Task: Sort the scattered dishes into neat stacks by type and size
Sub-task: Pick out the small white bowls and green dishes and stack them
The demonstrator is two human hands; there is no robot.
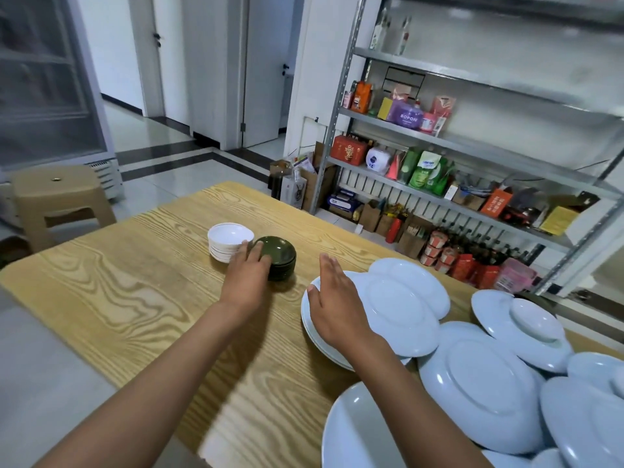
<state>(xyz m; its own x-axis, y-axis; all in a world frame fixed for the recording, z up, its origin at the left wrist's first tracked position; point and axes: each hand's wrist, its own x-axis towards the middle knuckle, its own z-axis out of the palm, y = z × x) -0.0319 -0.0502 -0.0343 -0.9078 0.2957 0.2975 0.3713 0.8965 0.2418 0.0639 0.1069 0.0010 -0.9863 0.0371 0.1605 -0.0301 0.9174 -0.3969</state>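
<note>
A stack of small white bowls (227, 240) stands on the wooden table (135, 298), with a stack of small dark green dishes (281, 255) touching it on the right. My left hand (248, 275) lies against the near side of the green stack, fingers reaching between the two stacks. My right hand (332, 298) hovers flat, fingers straight, over the left edge of a pile of pale blue plates (398, 312). More pale blue plates (486, 390) lie scattered and overlapping at the right, several upside down, one with a smaller plate (535, 319) on top.
A large pale plate (358, 430) sits at the table's near right edge. A metal shelf rack (439, 140) full of packets and boxes stands behind the table on the right. A beige plastic stool (57, 201) stands on the floor at the far left.
</note>
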